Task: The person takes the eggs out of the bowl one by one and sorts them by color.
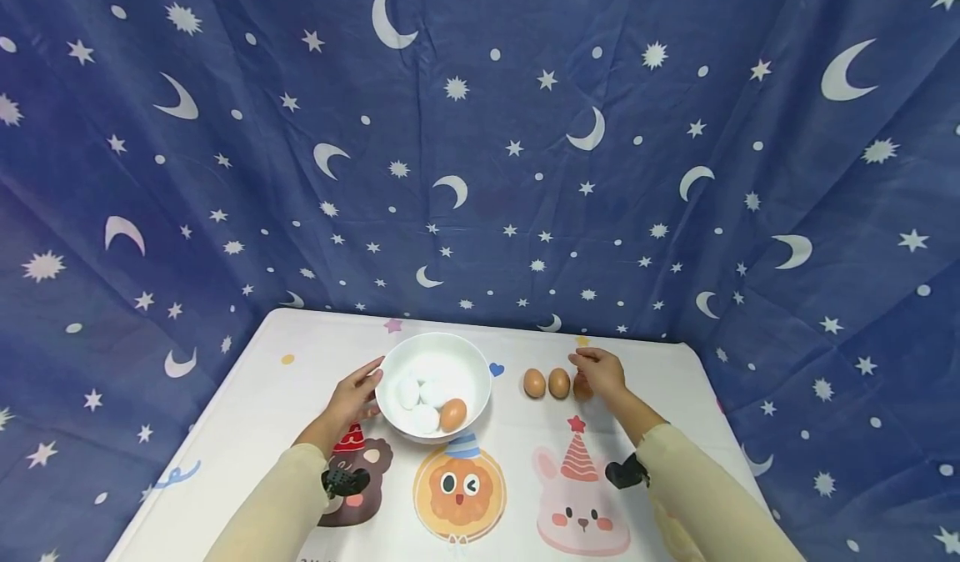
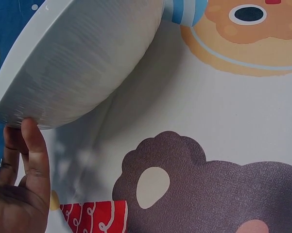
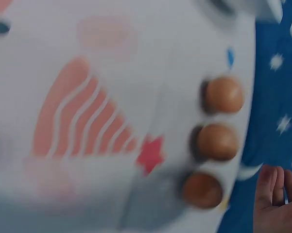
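Observation:
A white bowl stands on the table with several white eggs and one brown egg inside. My left hand holds the bowl at its left side; in the left wrist view its fingertips meet the bowl's outer wall. To the right of the bowl, three brown eggs sit in a row. My right hand hovers over the rightmost egg, partly covering it in the head view. Nothing is in that hand, its fingers loosely bent.
The table has a pale cover printed with a bear, a pancake face and a rabbit. Behind it hangs a blue curtain with moons and stars. Each wrist carries a black camera mount.

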`<action>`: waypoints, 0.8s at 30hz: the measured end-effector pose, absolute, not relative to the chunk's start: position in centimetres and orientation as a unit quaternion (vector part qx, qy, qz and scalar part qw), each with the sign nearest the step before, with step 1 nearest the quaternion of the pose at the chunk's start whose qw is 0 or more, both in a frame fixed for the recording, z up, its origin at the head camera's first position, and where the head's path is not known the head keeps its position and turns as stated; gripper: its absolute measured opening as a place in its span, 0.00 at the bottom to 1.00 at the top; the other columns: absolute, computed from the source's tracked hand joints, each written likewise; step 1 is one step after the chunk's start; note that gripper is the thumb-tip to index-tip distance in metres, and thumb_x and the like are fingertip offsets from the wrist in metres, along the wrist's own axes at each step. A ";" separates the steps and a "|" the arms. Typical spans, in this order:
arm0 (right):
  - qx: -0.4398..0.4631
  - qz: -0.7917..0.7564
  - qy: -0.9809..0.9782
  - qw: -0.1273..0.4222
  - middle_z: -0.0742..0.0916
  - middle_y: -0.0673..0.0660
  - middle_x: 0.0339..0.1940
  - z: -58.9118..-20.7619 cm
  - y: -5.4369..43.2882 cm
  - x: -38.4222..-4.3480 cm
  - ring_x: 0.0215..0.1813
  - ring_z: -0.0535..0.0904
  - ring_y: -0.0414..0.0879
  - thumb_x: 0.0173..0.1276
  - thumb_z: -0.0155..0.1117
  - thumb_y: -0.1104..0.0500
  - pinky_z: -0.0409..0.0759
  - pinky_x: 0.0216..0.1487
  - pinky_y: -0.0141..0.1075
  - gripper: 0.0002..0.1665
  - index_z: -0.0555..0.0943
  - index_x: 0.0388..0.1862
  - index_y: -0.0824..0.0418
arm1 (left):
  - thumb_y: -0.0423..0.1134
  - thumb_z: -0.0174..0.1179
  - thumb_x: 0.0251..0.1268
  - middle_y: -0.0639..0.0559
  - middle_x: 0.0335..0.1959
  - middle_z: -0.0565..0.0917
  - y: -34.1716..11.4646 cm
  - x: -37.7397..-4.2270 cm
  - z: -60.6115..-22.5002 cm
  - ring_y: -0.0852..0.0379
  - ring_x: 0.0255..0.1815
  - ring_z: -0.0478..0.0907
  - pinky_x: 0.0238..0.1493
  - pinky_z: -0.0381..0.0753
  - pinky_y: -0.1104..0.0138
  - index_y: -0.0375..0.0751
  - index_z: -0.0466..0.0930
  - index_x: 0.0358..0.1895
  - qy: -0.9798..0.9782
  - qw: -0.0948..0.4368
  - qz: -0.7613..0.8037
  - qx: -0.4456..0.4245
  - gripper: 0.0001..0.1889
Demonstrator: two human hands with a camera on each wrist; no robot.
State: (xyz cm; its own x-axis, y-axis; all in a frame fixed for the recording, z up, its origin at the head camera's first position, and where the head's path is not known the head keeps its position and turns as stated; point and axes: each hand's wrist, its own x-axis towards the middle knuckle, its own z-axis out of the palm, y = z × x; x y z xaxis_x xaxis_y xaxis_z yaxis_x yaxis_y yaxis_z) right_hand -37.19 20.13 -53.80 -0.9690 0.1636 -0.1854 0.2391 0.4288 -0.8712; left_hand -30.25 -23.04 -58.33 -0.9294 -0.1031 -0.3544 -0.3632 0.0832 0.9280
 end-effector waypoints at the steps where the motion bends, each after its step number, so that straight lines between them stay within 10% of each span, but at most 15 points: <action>1: 0.113 -0.530 0.839 0.042 0.85 0.63 0.49 -53.5 19.4 -37.1 0.50 0.82 0.56 0.70 0.64 0.54 0.82 0.57 0.45 0.26 0.78 0.61 0.68 | 0.54 0.50 0.75 0.38 0.69 0.69 -23.1 -30.3 -58.3 0.48 0.56 0.76 0.40 0.86 0.69 0.57 0.62 0.75 0.729 0.099 0.658 -0.160 0.28; 24: -0.003 -0.564 0.805 0.186 0.87 0.65 0.47 -51.8 5.5 -32.2 0.44 0.87 0.49 0.68 0.64 0.57 0.87 0.46 0.35 0.20 0.83 0.50 0.72 | 0.52 0.50 0.77 0.38 0.68 0.69 -23.1 -30.2 -58.3 0.54 0.49 0.77 0.38 0.85 0.70 0.57 0.61 0.76 0.723 0.100 0.665 -0.156 0.27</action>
